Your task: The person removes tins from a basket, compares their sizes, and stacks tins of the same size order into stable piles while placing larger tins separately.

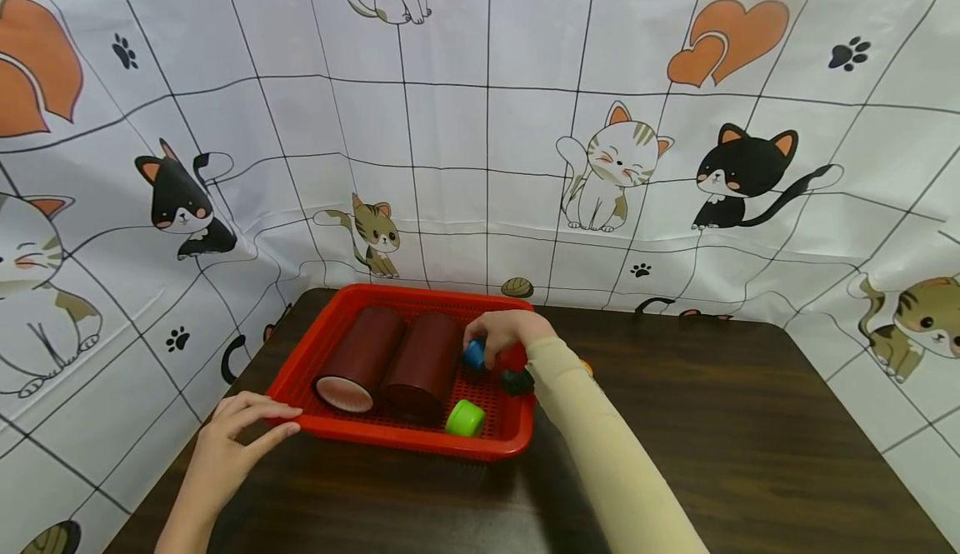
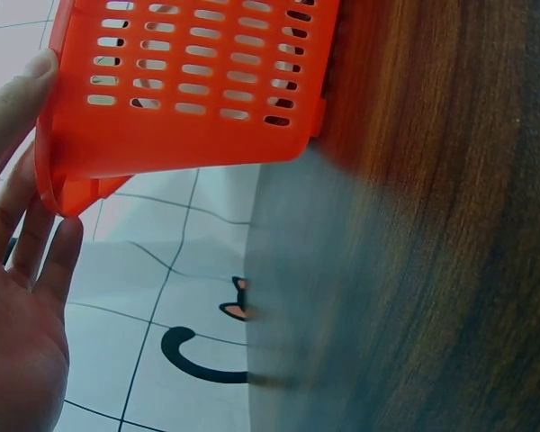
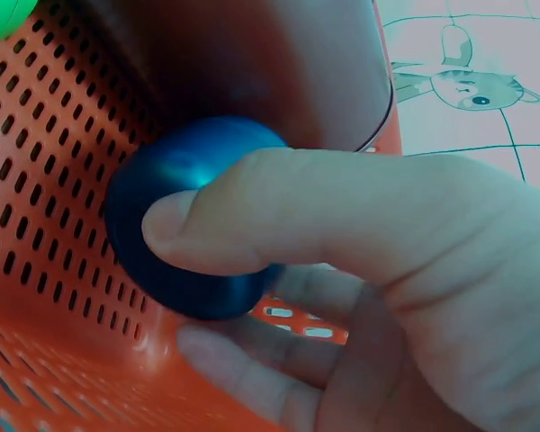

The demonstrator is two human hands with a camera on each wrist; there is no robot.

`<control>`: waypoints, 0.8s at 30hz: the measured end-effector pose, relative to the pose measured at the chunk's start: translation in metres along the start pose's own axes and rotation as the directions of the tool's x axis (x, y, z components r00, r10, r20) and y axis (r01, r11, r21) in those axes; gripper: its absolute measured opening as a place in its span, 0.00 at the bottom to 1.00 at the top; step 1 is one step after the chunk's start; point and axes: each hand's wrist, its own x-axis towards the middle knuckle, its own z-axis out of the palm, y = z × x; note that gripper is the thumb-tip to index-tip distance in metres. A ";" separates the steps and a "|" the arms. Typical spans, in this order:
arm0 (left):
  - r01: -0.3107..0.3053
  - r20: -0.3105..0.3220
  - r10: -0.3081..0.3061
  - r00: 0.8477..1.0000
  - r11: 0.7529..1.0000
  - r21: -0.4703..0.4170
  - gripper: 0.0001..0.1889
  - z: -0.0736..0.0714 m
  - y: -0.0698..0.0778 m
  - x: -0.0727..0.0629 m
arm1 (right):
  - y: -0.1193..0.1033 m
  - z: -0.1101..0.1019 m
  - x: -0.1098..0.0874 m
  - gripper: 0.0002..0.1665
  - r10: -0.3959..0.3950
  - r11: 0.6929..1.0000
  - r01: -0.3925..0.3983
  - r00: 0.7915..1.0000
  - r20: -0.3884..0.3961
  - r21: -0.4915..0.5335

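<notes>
Student: Where does the blue piece (image 1: pixel 473 354) lie?

Tutor: Inside the red basket (image 1: pixel 375 438), toward 2 o'clock from its centre, pinched between thumb and fingers of the right hand (image 1: pixel 504 331). The left hand (image 1: pixel 234 446), at 8 o'clock, grips the basket's corner, its fingers slightly spread.

Student: How is the hold best managed?

Tutor: Probably with thumb and fingertips on opposing sides of the rounded piece, knuckles clear of the nearest cylinder, corner held steady.

Student: And the count?

Tutor: Brown cylinders (image 1: pixel 422 358), two, side by side, from centre toward 9 o'clock; blue piece, one; light-green piece (image 1: pixel 466 418), one, at 4 o'clock; dark piece (image 1: pixel 516 382), one, at 3 o'clock. An orange patch (image 1: pixel 587 367) beyond the sleeve (image 1: pixel 600 437) cannot be identified.
</notes>
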 end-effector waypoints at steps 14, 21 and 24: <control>-0.015 -0.009 0.015 1.000 1.000 -0.015 0.18 0.002 0.001 -0.001 | 0.001 -0.005 -0.004 0.27 -0.022 0.983 0.011 0.998 0.059 0.181; -0.036 -0.029 0.035 0.999 0.999 -0.030 0.19 0.003 -0.002 -0.001 | 0.003 -0.010 -0.009 0.24 -0.094 0.979 0.093 0.996 -0.004 0.181; -0.037 -0.028 0.037 0.999 0.999 -0.029 0.19 0.003 -0.002 -0.001 | 0.005 -0.011 -0.012 0.22 -0.108 0.971 0.109 0.994 -0.019 0.211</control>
